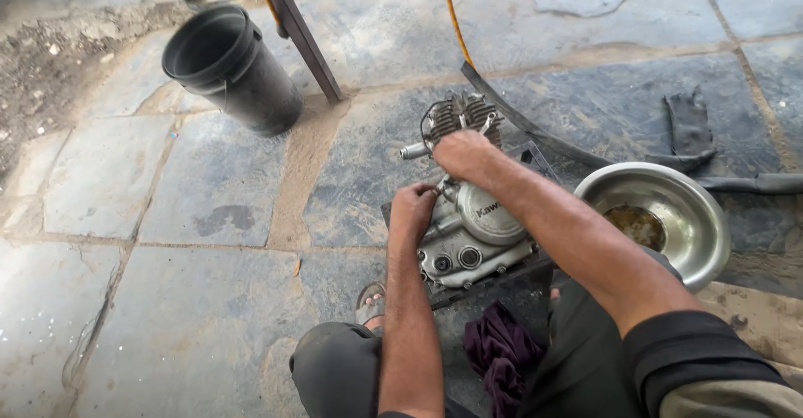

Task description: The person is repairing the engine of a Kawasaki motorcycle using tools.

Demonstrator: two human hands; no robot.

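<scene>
Engine (468, 225): on stone floor, between knees | left hand (412, 209): fingers curled, gripping engine's left edge | right hand (462, 153): closed over finned cylinder top | steel bowl (694, 217): just right, oily residue inside

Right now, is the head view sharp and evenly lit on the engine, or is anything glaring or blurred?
Head view: engine and both hands sharp, in soft even shade; steel bowl shows mild sheen, no harsh glare; edges slightly bent by the wide lens.
</scene>
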